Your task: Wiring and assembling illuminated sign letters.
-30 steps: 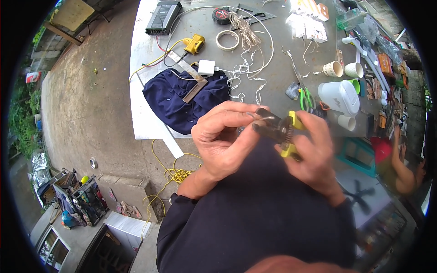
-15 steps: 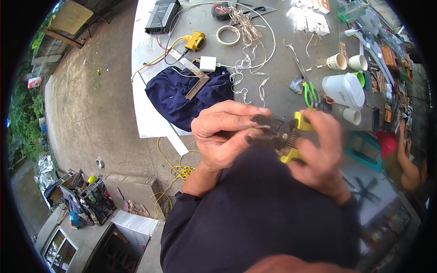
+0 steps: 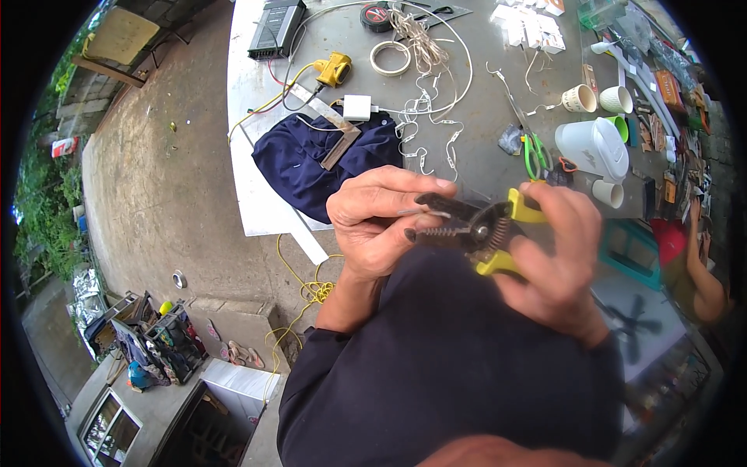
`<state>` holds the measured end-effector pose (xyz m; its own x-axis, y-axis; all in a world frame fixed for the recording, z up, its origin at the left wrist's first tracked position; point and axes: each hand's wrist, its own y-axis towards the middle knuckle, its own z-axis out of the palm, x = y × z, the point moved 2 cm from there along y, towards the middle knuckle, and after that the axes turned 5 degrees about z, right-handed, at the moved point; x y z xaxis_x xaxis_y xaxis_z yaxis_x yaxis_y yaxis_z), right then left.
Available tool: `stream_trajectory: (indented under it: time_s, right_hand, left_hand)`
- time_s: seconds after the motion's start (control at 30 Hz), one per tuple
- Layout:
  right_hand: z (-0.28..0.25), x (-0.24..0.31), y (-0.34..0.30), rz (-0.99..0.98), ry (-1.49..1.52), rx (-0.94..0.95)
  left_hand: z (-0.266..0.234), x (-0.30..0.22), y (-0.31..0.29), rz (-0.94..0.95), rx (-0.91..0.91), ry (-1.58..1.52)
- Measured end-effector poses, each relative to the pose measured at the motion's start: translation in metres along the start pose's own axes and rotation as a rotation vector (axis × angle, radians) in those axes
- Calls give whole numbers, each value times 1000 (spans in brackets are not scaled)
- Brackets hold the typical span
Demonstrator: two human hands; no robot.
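My left hand (image 3: 372, 222) is closed, thumb and forefinger pinching a thin grey wire (image 3: 408, 212) whose end points to the right. In my right hand (image 3: 559, 268) is a pair of wire strippers (image 3: 464, 226) with black jaws, a coil spring and yellow handles. Its jaws are parted, and their tips lie right by the left fingertips, around the wire's end. Whether the blades touch the wire I cannot tell. My right fingers are wrapped round the spread handles and are partly blurred.
On the grey table (image 3: 482, 101) ahead lie a navy cloth (image 3: 288, 167), a metal square (image 3: 340, 148), a tape roll (image 3: 390, 58), strings of small white modules (image 3: 453, 148) and green-handled scissors (image 3: 533, 156). Cups and a white container (image 3: 580, 144) stand at right. A person's arm (image 3: 704, 276) shows far right.
The wire strippers have shifted left, so their jaw tips now reach further over the left fingertips. The left hand still pinches the wire. The whole view has shifted slightly.
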<state>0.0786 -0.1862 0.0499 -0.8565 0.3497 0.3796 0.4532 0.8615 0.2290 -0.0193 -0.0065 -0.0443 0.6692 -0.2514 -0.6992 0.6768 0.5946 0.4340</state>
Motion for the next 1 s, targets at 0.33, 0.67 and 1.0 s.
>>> stream_trajectory:
  time_s: [0.33, 0.67, 1.0]
  right_hand:
    - [3, -4, 2, 7, 24, 0]
    - [18, -17, 3, 56, 161, 52]
    - [25, -23, 6, 101, 326, 128]
  left_hand:
    - [4, 5, -1, -41, -43, -41]
    - [16, 2, -4, -131, -200, 54]
    - [23, -2, -1, -135, -255, 184]
